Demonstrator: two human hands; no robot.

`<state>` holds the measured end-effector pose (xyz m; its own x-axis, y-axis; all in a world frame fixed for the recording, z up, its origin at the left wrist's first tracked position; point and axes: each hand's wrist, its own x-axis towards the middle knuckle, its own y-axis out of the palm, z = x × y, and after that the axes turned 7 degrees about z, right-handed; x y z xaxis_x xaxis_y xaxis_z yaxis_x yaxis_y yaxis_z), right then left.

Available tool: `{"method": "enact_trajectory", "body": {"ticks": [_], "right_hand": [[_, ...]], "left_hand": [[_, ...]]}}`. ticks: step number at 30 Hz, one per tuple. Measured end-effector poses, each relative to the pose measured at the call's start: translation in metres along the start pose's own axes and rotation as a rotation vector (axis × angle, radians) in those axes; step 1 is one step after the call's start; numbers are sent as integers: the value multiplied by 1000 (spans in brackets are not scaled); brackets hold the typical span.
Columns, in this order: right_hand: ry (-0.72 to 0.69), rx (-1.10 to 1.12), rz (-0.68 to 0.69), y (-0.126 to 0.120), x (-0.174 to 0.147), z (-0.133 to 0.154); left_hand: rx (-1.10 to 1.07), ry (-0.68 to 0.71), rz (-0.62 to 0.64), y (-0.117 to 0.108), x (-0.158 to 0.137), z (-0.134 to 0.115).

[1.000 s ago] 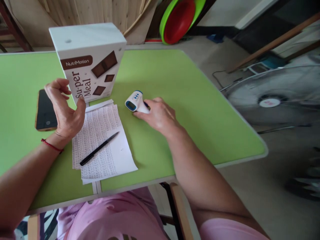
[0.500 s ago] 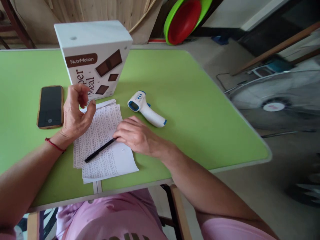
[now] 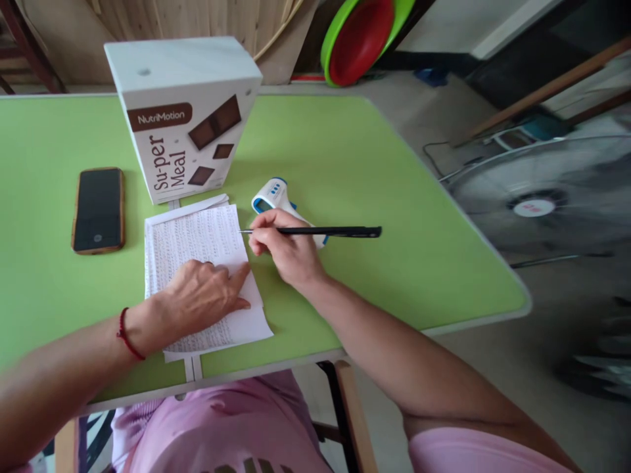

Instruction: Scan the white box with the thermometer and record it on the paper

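My right hand [image 3: 288, 253] grips a black pen [image 3: 340, 231] held almost level, its thin tip pointing left by the right edge of the paper sheets [image 3: 197, 233]. Rows of small handwriting cover most of the top sheet, with a blank strip along its right side. Across the lower part of the sheets lies my left hand [image 3: 204, 299], palm down, thumb and forefinger apart. A red cord bracelet circles that wrist. Just behind my right hand is a white and blue infrared thermometer [image 3: 273, 192], partly covered by the hand and pen.
A white NutriMotion box [image 3: 182, 131] stands upright behind the sheets. To the left lies a phone [image 3: 98, 210] in a brown-edged case. Everything rests on a green table [image 3: 394, 197]. Beyond its right edge is a fan [image 3: 535, 203]; basins [image 3: 359, 39] lean at the back.
My left hand has come down from beside the box onto the sheets. My right hand has lifted the pen off the paper, moved right and turned it tip-left.
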<state>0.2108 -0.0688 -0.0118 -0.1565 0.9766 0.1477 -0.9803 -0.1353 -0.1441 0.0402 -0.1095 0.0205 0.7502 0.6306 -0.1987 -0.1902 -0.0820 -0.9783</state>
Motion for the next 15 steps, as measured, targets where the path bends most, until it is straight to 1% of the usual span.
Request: {"method": "enact_trajectory", "body": {"ticks": [2,6,8,11,13,15], "right_hand": [[30,-2,15,2,-1,-2],[-7,-27,-21,4,-2,-4],[5,-49,-23,4,-1,-4],[30,-116,46,2,1,-3],[-10,-171,50,-1,-1,-2],[-85,-221,-4,-4,-6,-3]], "left_hand": [[-1,-33,21,0,-1,-4],[-36,-74,23,2,-1,-5],[-39,-94,35,4,-2,-5],[-35,-94,29,8,-2,-5],[-30,-85,-3,11,-3,-5],[-19,-81,-40,12,-3,-6]]}}
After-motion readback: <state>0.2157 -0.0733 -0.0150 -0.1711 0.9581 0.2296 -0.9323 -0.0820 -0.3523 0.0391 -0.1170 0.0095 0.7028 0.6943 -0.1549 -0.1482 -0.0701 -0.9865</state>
